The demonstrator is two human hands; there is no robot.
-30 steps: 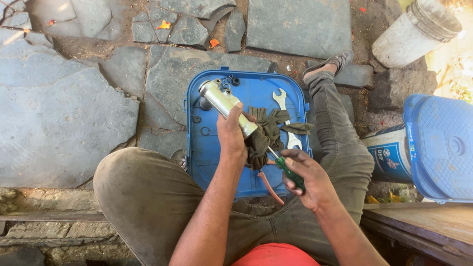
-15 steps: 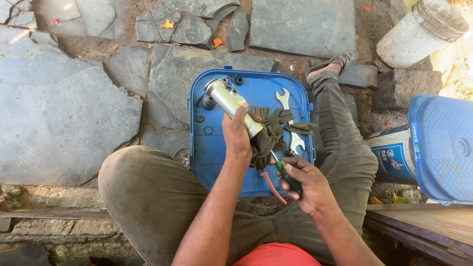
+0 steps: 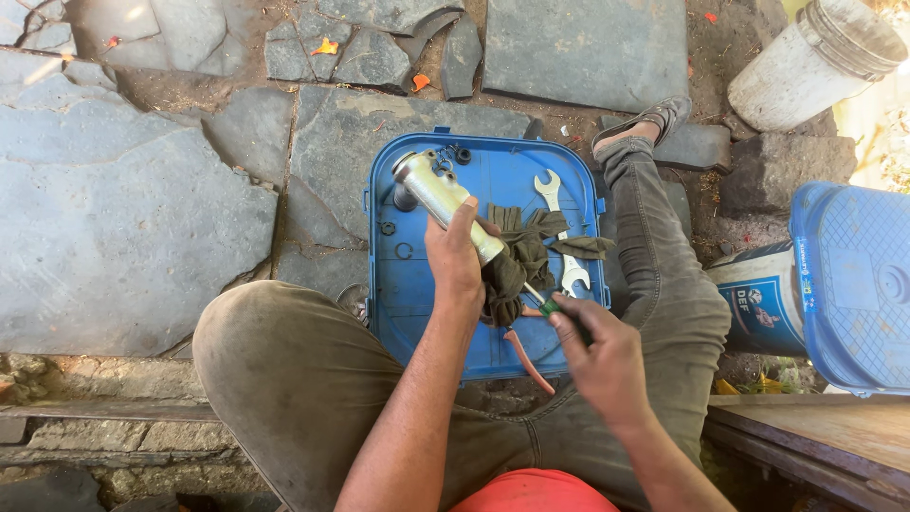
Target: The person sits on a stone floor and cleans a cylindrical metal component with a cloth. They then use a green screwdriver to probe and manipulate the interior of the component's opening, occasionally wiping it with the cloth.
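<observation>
A seated person's left hand [image 3: 457,261] is gripping a pale metal cylinder [image 3: 445,199] wrapped in a dark rag [image 3: 519,261], over a blue tray [image 3: 417,303]. The right hand [image 3: 592,346] is gripping a green-handled screwdriver [image 3: 548,305] beside a spanner [image 3: 559,228] near the tray's right edge.

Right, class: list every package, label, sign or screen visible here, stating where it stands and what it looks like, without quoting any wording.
Labelled bucket: right of the person's leg, partly under a blue lid; round, white with a blue printed label.
White bucket: top right corner; tilted, no label visible.
No signs or screens.
</observation>
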